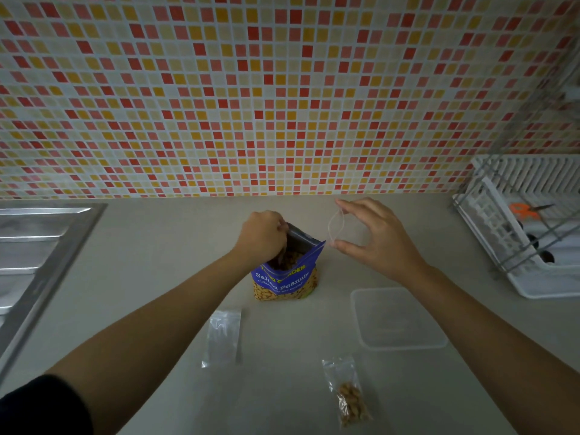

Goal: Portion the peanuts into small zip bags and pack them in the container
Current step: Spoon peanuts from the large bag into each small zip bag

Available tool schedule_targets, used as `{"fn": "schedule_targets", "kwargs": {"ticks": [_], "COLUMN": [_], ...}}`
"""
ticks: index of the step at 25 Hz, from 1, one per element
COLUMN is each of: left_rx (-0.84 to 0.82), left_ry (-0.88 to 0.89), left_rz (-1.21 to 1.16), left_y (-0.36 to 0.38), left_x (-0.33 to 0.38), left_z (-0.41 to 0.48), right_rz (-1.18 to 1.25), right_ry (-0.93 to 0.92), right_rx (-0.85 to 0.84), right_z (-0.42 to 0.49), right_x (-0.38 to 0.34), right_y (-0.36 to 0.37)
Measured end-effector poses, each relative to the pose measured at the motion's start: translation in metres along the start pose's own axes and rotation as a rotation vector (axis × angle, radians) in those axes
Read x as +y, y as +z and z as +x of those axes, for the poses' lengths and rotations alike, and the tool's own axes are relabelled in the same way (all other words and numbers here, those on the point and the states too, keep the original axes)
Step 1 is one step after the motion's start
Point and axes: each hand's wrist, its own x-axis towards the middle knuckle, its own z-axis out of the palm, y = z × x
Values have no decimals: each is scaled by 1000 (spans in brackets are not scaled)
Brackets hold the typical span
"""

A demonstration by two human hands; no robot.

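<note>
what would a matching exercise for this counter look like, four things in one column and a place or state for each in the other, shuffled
Things:
1. peanut bag
2. open zip bag
3. filled zip bag
4. container

Places or states:
a. lies nearest the camera, peanuts inside
b. pinched by the right hand, mouth held open
c. clear, on the counter to the right of the peanut bag
d. stands upright, left hand at its mouth

Pairs: 1-d, 2-b, 3-a, 4-c
</note>
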Motion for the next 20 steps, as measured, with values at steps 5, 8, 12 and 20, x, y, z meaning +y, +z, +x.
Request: {"fn": "schedule_targets", "kwargs": {"ticks": [5, 8, 12, 20], "left_rx": [92, 103, 113, 81], "left_ry": [-90, -150, -264, -340], "left_rz": [-229, -437, -691, -919], "left_y": [-3, -7, -16, -32], "left_x": [-14, -14, -20, -50], "left_z": [-6, -11, -14, -22], "right_rz": [30, 52, 64, 98], "right_ry": [54, 84, 92, 113], "right_rx": [19, -2, -53, -119], "right_z": [-4, -6, -7, -5], "right_x": [1, -3, -11, -28], "right_y": [-3, 0, 4, 14]}}
